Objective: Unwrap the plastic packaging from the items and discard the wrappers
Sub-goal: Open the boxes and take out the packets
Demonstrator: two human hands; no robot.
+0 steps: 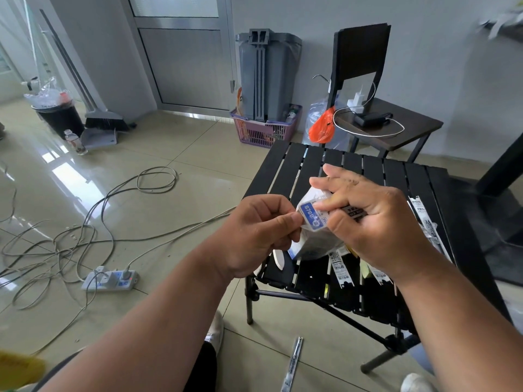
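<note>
Above the near left part of the black slatted table I hold a clear plastic packet with a blue "S760" label. My left hand pinches the packet's left edge between thumb and fingers. My right hand grips the packet from the right, fingers curled over its top. Several long narrow wrapped items lie on the table under my hands, partly hidden by my right forearm. One more narrow wrapped strip lies on the floor beneath the table.
A black bin with a plastic liner stands at the far left beside a broom and dustpan. Loose cables and a power strip sprawl over the tiled floor. A grey bin, a purple basket and a dark side table stand beyond.
</note>
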